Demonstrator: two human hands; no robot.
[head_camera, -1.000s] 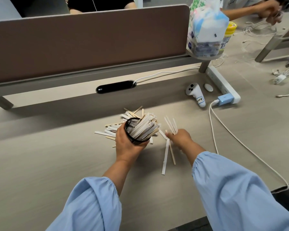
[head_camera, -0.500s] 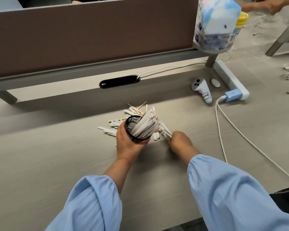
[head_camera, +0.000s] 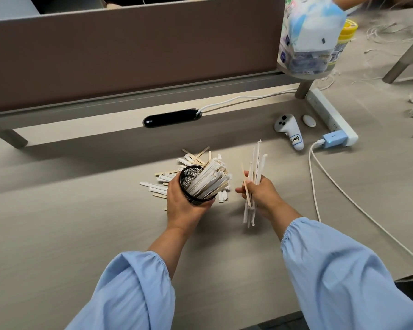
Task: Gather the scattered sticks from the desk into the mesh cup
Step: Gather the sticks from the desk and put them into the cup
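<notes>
My left hand grips a black mesh cup, tilted to the right and packed with white-wrapped and bare wooden sticks. My right hand is closed around a bundle of sticks, held upright just right of the cup and lifted off the desk; the bundle sticks out above and below my fist. Several loose sticks lie in a pile on the desk behind and left of the cup, partly hidden by it.
A brown divider panel runs along the back. A white controller, a small white oval object, a power strip with a blue charger and white cable lie to the right. Wipes packs stand at back right.
My right hand closed on the sticks that lay right of the cup and raised them off the desk as an upright bundle. The cup stayed in my left hand.
</notes>
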